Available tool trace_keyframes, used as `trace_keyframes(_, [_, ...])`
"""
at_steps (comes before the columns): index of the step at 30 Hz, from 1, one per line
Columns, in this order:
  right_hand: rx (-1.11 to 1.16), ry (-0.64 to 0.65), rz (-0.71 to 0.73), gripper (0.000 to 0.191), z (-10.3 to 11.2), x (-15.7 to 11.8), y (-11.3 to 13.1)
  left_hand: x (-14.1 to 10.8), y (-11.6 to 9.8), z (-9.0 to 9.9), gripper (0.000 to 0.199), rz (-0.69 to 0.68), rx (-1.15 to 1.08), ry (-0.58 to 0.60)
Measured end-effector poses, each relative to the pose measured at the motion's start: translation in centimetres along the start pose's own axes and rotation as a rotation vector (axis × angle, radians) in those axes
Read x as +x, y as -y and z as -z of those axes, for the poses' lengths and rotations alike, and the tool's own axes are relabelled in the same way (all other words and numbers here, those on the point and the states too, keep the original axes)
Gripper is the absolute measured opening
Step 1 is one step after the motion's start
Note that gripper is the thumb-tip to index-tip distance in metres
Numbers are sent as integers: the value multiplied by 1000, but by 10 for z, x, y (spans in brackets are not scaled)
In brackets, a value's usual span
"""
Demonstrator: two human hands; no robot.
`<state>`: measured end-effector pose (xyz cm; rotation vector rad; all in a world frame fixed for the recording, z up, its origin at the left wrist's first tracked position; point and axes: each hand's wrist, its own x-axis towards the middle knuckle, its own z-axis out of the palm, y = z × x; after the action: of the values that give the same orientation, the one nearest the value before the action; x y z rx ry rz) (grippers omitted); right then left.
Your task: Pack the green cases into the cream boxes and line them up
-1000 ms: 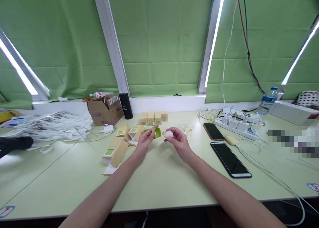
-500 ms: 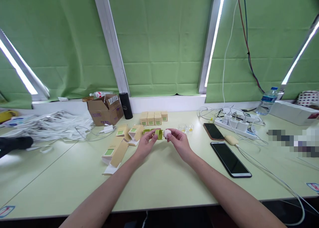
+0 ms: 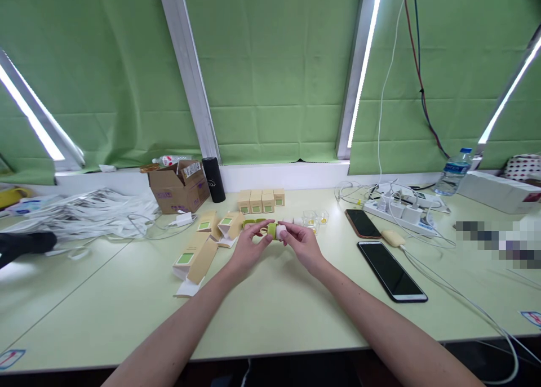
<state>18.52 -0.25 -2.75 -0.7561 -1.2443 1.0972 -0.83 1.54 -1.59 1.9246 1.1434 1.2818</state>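
Observation:
My left hand [image 3: 250, 249] is closed on a small green cover [image 3: 271, 230], with a strap or loop at its left side. A small white rounded case [image 3: 280, 232] is pinched in the fingers of my right hand [image 3: 305, 248]. The case meets the cover's right side and seems partly inside it; how deep I cannot tell. Behind my left fingers lies another green piece [image 3: 249, 222], partly hidden. Several small clear containers [image 3: 313, 221] with yellow bits stand beyond my right hand.
Opened small kraft boxes [image 3: 198, 257] lie left of my hands, and a row of closed ones [image 3: 256, 202] stands behind. At right are two phones [image 3: 391, 270], a power strip [image 3: 399, 211] and cables. A cardboard box [image 3: 177, 190] and black cylinder [image 3: 213, 179] stand back left.
The gap between the white case and the green cover has closed; my right hand has come left with the case. More of the clear containers now show behind it.

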Motion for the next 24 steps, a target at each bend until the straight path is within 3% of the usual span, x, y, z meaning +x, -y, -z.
trace_keyframes(20, [-28,3,49,46,-6,-1,3,-7,-6,-6,44,-8,108,-19])
trace_keyframes(24, [-17,-2,39,46,-6,-1,2,-8,-8,-7,41,-115,182,6])
